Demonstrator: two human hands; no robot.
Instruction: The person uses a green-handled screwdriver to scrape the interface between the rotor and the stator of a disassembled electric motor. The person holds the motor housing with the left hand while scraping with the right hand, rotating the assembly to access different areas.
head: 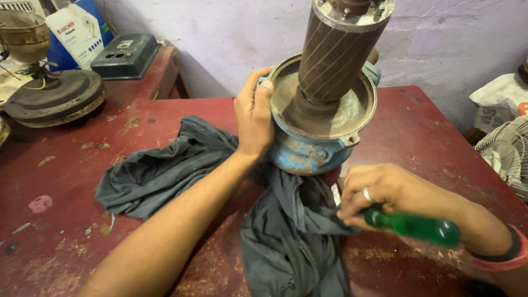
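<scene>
Steadying a blue motor housing (308,151) at frame centre.
Left hand (254,115) wrapped around its rim; right hand (393,192), lower right, fisted on a green-handled tool (418,226) over grey cloth (181,165).

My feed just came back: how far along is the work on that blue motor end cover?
Done: rotor stands out of any casing, seated in the blue end cover. In hand: left hand grips the cover's rim; right hand holds a green-handled tool over the grey cloth. Left: rotor and cover remain joined.

Blue motor housing (308,151) upright on grey cloth (165,170), ribbed rotor (335,55) rising, green-handled tool (412,225) level alongside
</scene>
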